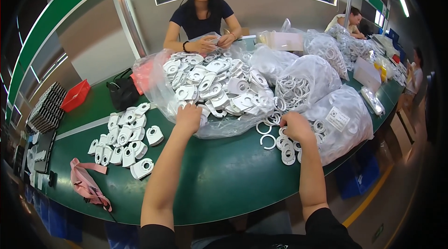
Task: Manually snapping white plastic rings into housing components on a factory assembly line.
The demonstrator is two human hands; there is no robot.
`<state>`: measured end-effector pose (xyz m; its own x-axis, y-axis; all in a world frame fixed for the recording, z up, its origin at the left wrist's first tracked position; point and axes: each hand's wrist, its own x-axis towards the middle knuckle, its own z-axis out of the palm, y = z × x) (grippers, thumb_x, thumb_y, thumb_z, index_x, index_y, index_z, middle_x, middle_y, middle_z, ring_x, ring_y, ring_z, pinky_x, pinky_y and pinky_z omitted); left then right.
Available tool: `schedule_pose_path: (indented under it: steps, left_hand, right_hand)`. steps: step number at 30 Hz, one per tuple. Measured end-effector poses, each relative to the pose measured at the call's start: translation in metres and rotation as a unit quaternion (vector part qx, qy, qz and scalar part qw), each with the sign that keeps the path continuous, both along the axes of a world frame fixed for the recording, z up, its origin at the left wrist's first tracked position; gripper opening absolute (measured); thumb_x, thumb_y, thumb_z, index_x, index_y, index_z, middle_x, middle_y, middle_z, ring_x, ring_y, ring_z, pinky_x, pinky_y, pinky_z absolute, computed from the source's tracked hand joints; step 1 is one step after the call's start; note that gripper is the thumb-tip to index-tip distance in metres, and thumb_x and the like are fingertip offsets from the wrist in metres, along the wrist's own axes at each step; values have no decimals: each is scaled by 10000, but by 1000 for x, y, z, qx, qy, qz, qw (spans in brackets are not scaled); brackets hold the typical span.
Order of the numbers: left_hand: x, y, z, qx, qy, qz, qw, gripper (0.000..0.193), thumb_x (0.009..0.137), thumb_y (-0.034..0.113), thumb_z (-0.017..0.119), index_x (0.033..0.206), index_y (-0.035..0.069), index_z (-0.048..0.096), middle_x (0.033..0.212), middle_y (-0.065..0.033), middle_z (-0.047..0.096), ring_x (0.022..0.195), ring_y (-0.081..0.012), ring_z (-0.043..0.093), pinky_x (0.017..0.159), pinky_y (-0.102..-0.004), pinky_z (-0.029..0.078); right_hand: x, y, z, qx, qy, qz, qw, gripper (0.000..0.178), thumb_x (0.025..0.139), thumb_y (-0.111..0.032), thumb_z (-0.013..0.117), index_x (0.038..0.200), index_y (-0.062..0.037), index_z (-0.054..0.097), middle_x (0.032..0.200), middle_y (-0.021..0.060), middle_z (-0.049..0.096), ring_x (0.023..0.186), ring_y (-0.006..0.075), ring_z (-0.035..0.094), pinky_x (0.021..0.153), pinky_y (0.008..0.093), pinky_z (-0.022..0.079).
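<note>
My left hand reaches to the near edge of an open clear plastic bag, fingers closed around a white plastic part with a ring-shaped opening. A heap of the same parts fills the bag. My right hand is curled over a small pile of white plastic rings, fingertips bent down among them. What exactly it grips is partly hidden. Left of my left arm, several loose white parts lie on the green table. A single open ring lies beside my right hand.
Filled clear bags of rings and a labelled bag stand at right. A pink strap pouch, black bag and red tray are at left. A co-worker sits opposite, hands at the heap.
</note>
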<state>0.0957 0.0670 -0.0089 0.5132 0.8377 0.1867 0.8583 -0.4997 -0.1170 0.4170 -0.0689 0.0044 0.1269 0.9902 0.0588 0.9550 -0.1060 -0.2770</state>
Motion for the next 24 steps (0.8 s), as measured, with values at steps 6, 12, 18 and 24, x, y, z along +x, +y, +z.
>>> schedule_pose_path:
  steps: [6,12,18,24]
  left_hand:
    - [-9,7,-3,97,22,-55,994,178,737,65,564,914,80,570,958,-87,595,1032,-256,521,964,-430,335]
    - [-21,13,2,93,-20,-83,992,137,743,95,581,877,69,566,918,-105,589,997,-271,524,951,-423,342]
    - [-9,-34,49,174,-402,-98,894,73,849,99,531,852,25,536,908,-140,592,878,-285,552,760,-404,408]
    - [40,-142,5,-175,-667,-43,723,156,950,156,413,913,27,491,826,-107,593,607,-143,560,488,-268,425]
  right_hand:
    - [5,2,7,7,79,7,997,159,647,2,619,796,-53,622,793,101,627,775,257,606,681,365,473]
    - [-6,11,14,185,231,123,947,177,711,-76,672,866,-8,619,737,79,589,656,158,573,599,268,454]
    - [-51,10,26,337,365,144,856,150,749,-37,665,896,-38,632,824,50,599,701,118,575,592,235,447]
    - [-91,-13,19,208,508,270,791,160,766,-9,654,924,-12,633,861,36,593,773,96,559,658,220,448]
